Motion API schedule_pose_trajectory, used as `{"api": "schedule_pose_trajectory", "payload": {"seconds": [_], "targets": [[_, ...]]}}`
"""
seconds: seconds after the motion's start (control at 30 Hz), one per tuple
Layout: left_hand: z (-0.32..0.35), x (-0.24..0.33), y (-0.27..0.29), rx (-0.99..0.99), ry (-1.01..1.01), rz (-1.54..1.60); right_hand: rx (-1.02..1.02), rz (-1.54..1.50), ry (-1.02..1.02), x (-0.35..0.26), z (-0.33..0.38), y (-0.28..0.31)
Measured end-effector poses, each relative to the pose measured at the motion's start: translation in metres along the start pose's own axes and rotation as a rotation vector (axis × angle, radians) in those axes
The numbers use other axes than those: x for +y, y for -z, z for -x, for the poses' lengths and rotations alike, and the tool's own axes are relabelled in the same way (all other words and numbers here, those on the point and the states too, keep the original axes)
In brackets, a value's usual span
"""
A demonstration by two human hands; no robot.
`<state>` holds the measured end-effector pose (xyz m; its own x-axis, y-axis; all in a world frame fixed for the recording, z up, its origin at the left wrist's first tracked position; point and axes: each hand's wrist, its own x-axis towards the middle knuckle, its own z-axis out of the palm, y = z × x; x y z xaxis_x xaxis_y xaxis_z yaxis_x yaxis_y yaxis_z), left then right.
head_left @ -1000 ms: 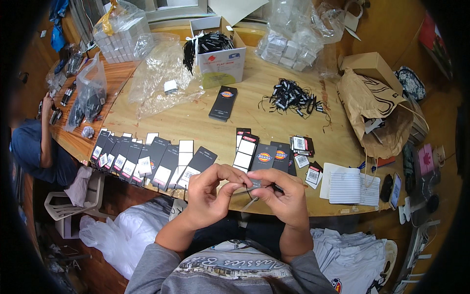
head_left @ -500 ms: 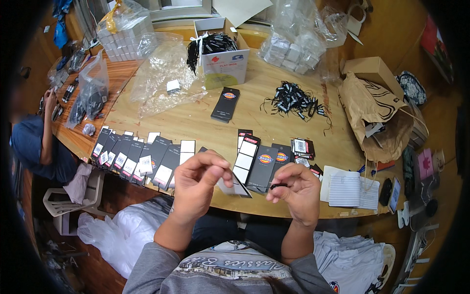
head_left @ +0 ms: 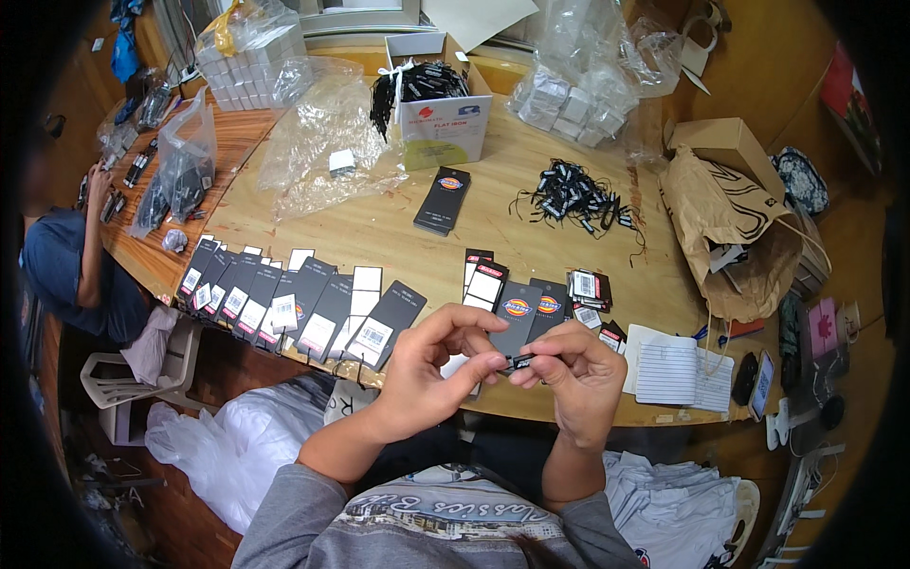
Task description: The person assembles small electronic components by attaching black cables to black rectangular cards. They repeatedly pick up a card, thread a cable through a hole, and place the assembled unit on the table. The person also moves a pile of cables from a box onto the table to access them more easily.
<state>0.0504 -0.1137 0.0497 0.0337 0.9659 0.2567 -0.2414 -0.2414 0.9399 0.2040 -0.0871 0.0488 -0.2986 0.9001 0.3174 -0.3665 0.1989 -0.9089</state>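
Note:
Just over the table's front edge, a small black tag string with a plastic fastener [head_left: 518, 362] is held between both hands. My left hand [head_left: 431, 365] pinches its left end with thumb and forefinger. My right hand [head_left: 580, 379] grips its other end, fingers curled. Behind them lie black hang tags [head_left: 517, 308] with an orange-and-blue emblem and a strip of white stickers [head_left: 484, 287], partly hidden by my left hand. Left of my hands, a black hang tag with a barcode sticker [head_left: 389, 318] ends a row of overlapping hang tags [head_left: 261, 302].
A pile of black tag strings [head_left: 573, 194] and a hang tag stack [head_left: 442, 201] lie farther back. A carton of strings [head_left: 444, 137] stands behind. Right are a paper bag [head_left: 735, 232] and open notebook [head_left: 668, 368]. Another person's arm [head_left: 92, 237] is at far left.
My hands have come together; the left moved right to meet the tag string in my right hand. The thin dark card edge below my left fingers no longer shows. The barcode tag at left is uncovered.

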Motion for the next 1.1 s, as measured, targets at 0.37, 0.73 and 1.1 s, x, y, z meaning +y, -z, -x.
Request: {"api": "schedule_pose_trajectory", "payload": {"seconds": [0.37,0.73,1.1], "targets": [[0.002,0.0,-0.002,-0.012,-0.046,-0.056,0.034,-0.076,-0.027,0.0,0.0,-0.005],[-0.003,0.0,0.006,-0.203,-0.027,0.108,-0.09,-0.181,-0.078,-0.002,0.002,-0.002],[0.002,-0.012,0.01,-0.311,-0.125,0.076,-0.127,-0.14,-0.026,-0.006,0.01,-0.009]]}}
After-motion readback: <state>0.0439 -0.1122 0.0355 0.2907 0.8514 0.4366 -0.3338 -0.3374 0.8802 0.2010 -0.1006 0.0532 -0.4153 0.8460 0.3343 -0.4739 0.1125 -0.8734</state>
